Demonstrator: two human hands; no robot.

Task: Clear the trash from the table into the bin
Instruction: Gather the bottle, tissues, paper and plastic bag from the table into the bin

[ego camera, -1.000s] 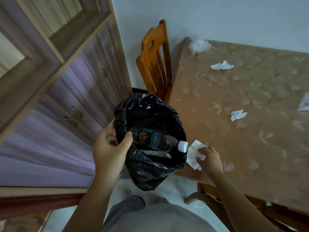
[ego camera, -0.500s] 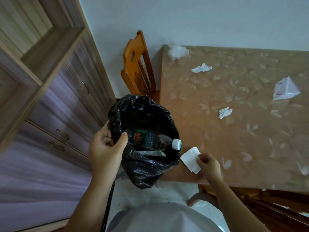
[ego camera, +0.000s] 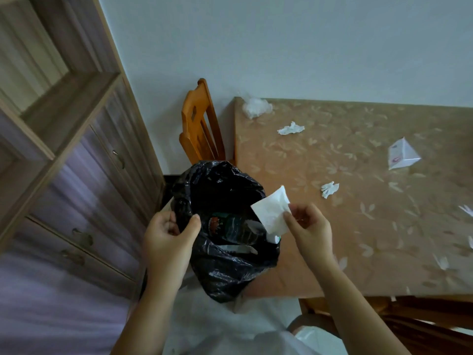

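Lifted off the table edge since the earlier frame, the white tissue (ego camera: pixel 271 213) now hangs over the mouth of the black bin bag (ego camera: pixel 225 265), pinched between thumb and fingertips of the right hand (ego camera: pixel 308 228). At the bag's left rim the left hand (ego camera: pixel 167 237) grips the plastic, holding it open. Inside lies a bottle (ego camera: pixel 230 226). Crumpled tissues (ego camera: pixel 329 188) remain on the table (ego camera: pixel 384 252), further right
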